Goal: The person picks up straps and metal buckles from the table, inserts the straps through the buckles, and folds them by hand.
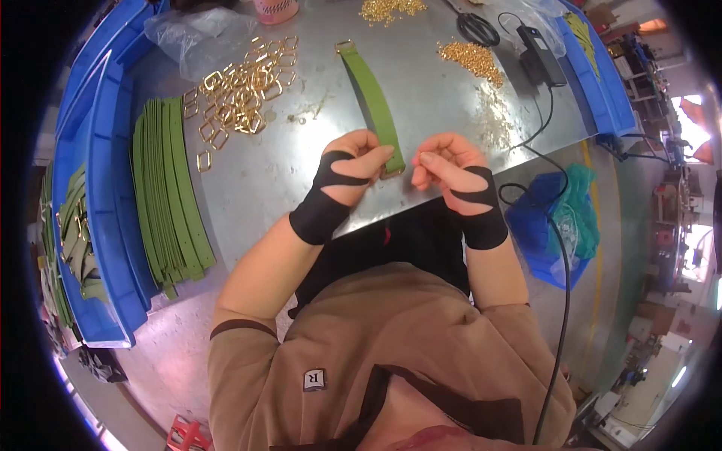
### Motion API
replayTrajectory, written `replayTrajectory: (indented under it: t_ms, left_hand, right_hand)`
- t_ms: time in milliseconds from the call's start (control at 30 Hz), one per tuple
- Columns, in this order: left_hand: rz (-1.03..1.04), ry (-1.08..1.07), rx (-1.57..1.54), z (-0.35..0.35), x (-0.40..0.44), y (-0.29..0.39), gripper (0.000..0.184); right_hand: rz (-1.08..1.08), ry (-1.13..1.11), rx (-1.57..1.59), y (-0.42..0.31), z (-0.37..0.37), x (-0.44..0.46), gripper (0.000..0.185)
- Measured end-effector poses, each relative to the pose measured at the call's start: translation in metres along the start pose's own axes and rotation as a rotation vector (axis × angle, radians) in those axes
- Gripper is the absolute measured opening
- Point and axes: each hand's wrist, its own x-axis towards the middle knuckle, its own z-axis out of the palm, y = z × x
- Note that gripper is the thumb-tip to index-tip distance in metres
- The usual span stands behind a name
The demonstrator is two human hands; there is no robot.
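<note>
Left hand [348, 167], in a black fabric wrist wrap: grip closed on one flat, olive-green strap [370, 94], pinched by the thumb close to its near end. The strap ran away from the person across a grey sheet-metal bench [421, 83], a gold rectangular metal buckle [345, 48] at its far end; its near end stopped short of the bench's near edge.

Right hand [455, 171], likewise wrapped: just beside the strap's near end, a narrow gap between; fingers curled, thumb near the fingertips. Whether its grip held any small piece could not be told.

Left of the strap: one loose heap of gold rectangular wire rings [248, 86], a strip of bare metal between. Farther left: a row of long green straps [162, 180], laid side by side against a blue plastic bin [113, 218].

Right of the strap: a broad stretch of bare metal, then one heap of tiny gold metal parts [470, 62], well apart from both hands. Beyond it: black-handled scissors [477, 30] and a black corded device [540, 59], near the bench's right side. The cord [557, 240] crossed the right edge and hung down, right of the right arm.
</note>
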Motion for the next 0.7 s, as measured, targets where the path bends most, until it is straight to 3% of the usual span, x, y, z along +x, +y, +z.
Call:
replayTrajectory:
  t_ms: [133,233,333,700]
  left_hand:
    - [0.054,0.003,0.021,0.000,0.000,-0.005,0.016]
    - [0.074,-0.005,-0.022,0.002,-0.003,-0.005,0.017]
    - [0.072,-0.013,-0.050,0.004,-0.007,-0.004,0.016]
    - [0.085,0.021,-0.111,0.012,-0.013,-0.008,0.014]
  right_hand:
    - [0.053,0.003,-0.034,0.013,0.006,-0.015,0.012]
    - [-0.271,0.002,-0.196,0.033,0.005,-0.011,0.012]
    - [-0.316,0.056,-0.315,0.039,0.004,-0.007,0.014]
    - [-0.285,0.124,-0.105,0.044,0.024,-0.006,0.013]
